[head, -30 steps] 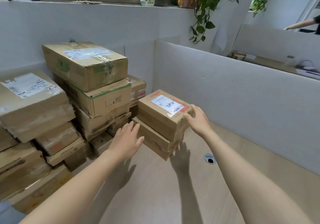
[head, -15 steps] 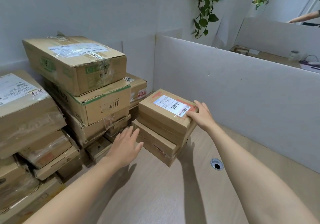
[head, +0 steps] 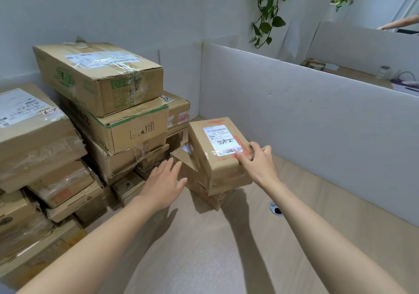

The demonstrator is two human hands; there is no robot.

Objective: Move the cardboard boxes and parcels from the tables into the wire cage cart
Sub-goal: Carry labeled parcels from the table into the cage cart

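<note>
Turned since half a second ago, the small labelled box [head: 213,157] now lies askew across the flat box [head: 184,161] beneath it, with its label facing the camera more squarely. The right hand [head: 260,165] grips its near right corner, thumb on the label and fingers curled over the edge. The left hand [head: 164,181] is open, fingers straight, palm down at the flat box's left edge; whether it touches cannot be told. Both boxes sit on the pale wooden table [head: 204,248], just beside the stacked cartons [head: 102,78] on the left. A grey partition [head: 294,116] stands behind on the right, and a cable hole [head: 275,209] lies near the right forearm.
</note>
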